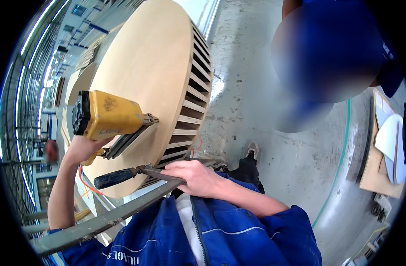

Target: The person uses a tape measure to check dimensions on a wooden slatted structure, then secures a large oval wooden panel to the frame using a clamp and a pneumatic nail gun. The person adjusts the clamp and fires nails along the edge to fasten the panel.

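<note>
My left hand (84, 148) is wrapped round the handle of a yellow nail gun (114, 114). The gun's nose meets or hovers just over a large round plywood panel (143, 62); contact is hard to judge. Along the panel's edge runs a row of wooden slats (187, 119) with dark gaps between them. My right hand (196, 178) grips a metal bar clamp (123, 205) near its jaw, fingers laid over it. The clamp's dark screw handle (115, 178) points left across the lower rim of the panel, and its long bar slants down to the lower left.
Another person in blue workwear (331, 48) stands at the upper right, partly blurred. Boards and white sheets lie on a wooden surface (380, 173) at the far right. An orange-red hose (88, 184) hangs below the gun. A green line (340, 162) crosses the grey floor.
</note>
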Demonstrator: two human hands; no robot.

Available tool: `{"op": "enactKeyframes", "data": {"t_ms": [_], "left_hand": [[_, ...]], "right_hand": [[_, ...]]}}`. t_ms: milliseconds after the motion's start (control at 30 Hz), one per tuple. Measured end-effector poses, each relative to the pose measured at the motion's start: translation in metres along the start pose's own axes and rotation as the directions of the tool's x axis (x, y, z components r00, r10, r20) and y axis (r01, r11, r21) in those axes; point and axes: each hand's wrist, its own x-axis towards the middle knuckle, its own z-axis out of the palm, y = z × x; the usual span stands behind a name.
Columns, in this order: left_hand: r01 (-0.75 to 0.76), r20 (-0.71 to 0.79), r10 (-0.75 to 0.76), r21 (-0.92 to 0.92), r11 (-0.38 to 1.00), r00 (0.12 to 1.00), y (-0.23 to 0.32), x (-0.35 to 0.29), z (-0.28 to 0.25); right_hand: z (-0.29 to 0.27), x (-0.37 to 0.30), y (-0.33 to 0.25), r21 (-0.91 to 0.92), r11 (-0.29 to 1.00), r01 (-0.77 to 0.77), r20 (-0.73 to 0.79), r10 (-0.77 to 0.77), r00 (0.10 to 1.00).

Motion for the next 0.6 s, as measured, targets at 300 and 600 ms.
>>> {"op": "enactKeyframes", "data": {"t_ms": [300, 600], "left_hand": [[-0.263, -0.133, 0.262, 0.012, 0.965, 0.956, 0.001, 0.004, 0.018], [-0.370, -0.150, 0.342, -0.235, 0.899, 0.927, 0.018, 0.009, 0.028]], "right_hand": [[-0.011, 0.004, -0.004, -0.047, 0.997, -0.060, -0.401, 0.036, 0.915], [0.083, -0.044, -0.023, -0.381, 0.922, -0.068, -0.721, -0.250, 0.646]]}}
